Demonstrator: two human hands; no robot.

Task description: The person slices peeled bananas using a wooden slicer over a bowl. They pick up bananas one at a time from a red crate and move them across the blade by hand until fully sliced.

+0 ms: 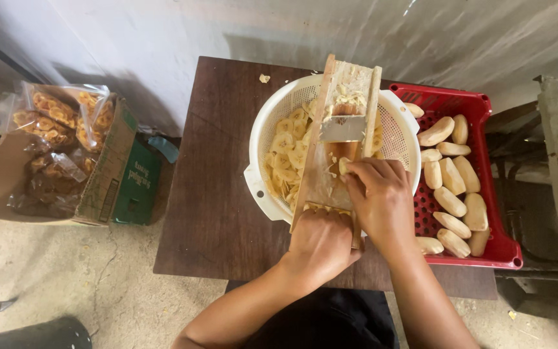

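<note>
Left hand [321, 242] clamped on the near end of the wooden slicer [342, 139], steadying it across the white colander [263, 129]. Right hand [379, 194] pinches a plantain stub [343, 166] against the board below the blade; slices drop into the colander. Red crate [479, 106] beside, on the worktop [221, 194]: roughly thirteen peeled plantains [452, 176].

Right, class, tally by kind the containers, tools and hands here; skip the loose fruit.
White colander: 1
Red crate: 1
Cardboard box: 1
Wooden slicer: 1
Hands: 2, left hand gripping the slicer, right hand gripping a plantain piece
Total: 6
</note>
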